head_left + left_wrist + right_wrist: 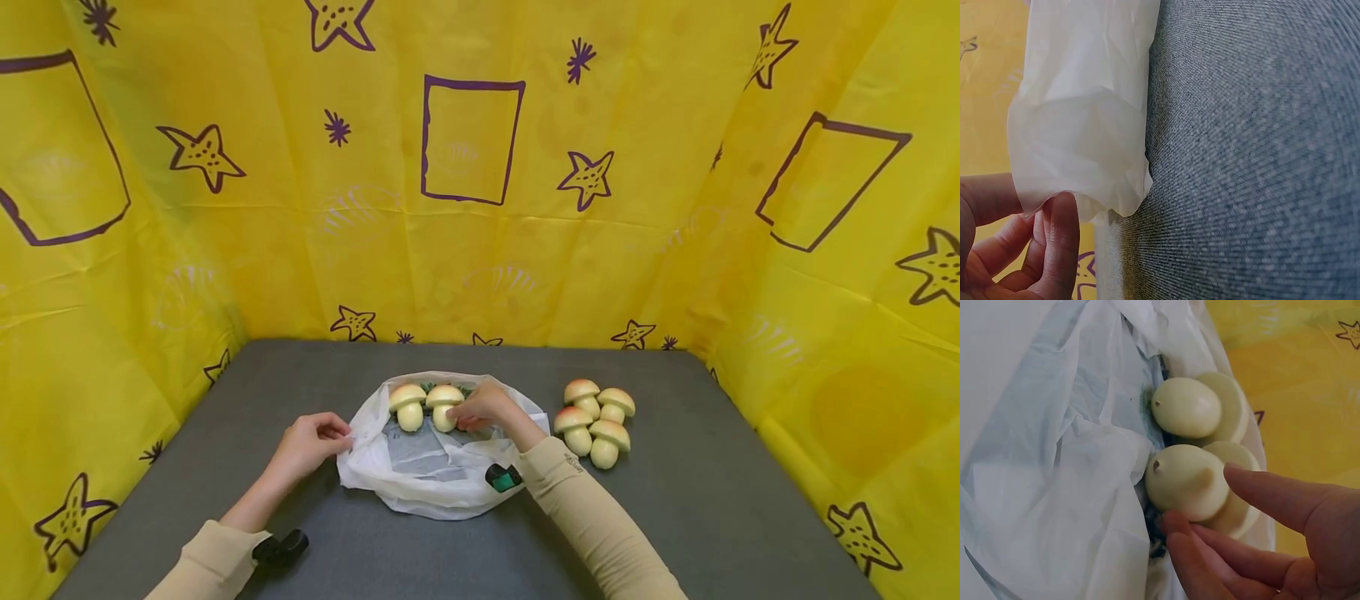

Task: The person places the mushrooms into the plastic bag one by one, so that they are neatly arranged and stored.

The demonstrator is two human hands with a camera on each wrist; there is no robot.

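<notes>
A thin white plastic bag [390,467] lies with its mouth spread wide on the table. My left hand [311,446] pinches the bag's left rim between thumb and fingers; the left wrist view shows the thin film [1085,137] over the fingertips. Inside, two toy mushrooms with cream stems and yellowish caps stand side by side at the far wall: a left mushroom [408,408] and a right mushroom [444,408]. My right hand [487,406] reaches in over the right rim, thumb and fingers about the right mushroom [1188,481]. Something dark green shows behind both, mostly hidden.
Right of the bag, several more toy mushrooms [576,429] with reddish-tinged caps form a tight cluster on the dark grey table [300,375]. Yellow cloth [472,267] with drawn stars and squares walls off the back and sides. Black straps circle both wrists.
</notes>
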